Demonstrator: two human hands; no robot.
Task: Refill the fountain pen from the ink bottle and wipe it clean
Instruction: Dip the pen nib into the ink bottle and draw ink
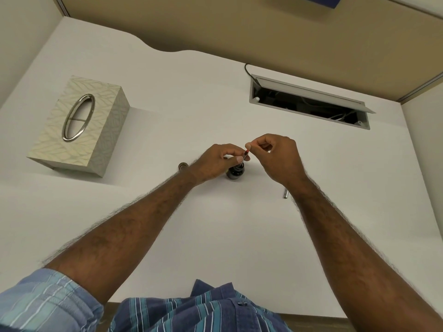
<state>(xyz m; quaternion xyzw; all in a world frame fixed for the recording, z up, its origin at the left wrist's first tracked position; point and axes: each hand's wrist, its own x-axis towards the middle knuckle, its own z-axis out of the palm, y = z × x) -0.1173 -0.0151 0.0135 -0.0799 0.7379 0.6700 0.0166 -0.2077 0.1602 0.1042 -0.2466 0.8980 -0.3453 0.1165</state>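
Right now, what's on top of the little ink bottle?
No cap. The pen part stands over the ink bottle, pinched by both hands. The fingers hide the bottle's mouth, so the tip can't be seen.

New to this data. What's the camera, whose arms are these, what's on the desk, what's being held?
There is no robot here. One wide-angle camera sits on a person's head and looks forward and down, so the two bare arms coming up from the bottom edge are the wearer's own.

The white desk carries a patterned tissue box on the left, a small dark ink bottle in the middle, a small round dark thing by the left wrist, possibly the bottle's cap, and a short metal tube by the right forearm, possibly a pen part. An open cable hatch is set into the desk at the back.

The left hand and right hand both pinch a thin red-and-dark pen part right above the bottle. Its tip is hidden, so I cannot tell whether it reaches the ink.
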